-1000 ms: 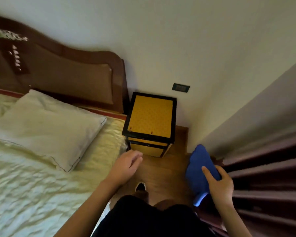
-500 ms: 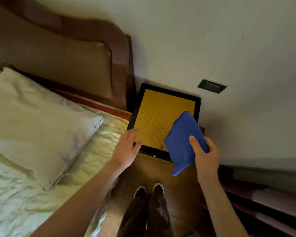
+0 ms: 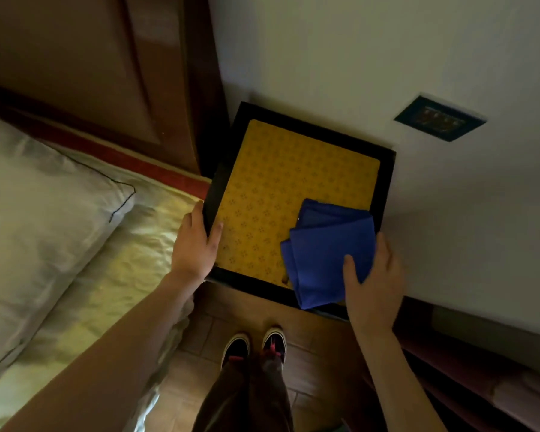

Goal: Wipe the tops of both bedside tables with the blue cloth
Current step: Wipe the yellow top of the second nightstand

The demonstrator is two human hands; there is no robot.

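A bedside table (image 3: 281, 182) with a yellow patterned top and black frame stands between the bed and the wall, directly below me. The folded blue cloth (image 3: 325, 251) lies on the top's near right corner. My right hand (image 3: 374, 282) grips the cloth's near right edge, thumb on top. My left hand (image 3: 197, 244) holds the table's black left rim near the front corner, thumb over the edge onto the yellow top. Only this one table is in view.
The bed with its cream sheet (image 3: 100, 275) and white pillow (image 3: 38, 219) lies to the left, under a dark wooden headboard (image 3: 106, 73). A wall socket (image 3: 438, 121) sits right of the table. Dark curtain folds (image 3: 480, 369) hang at the right. My shoes (image 3: 253, 344) stand on wooden floor.
I have stepped close to the table. My right hand has brought the cloth down onto the yellow top. My left hand has moved from the front edge to grip the left rim.
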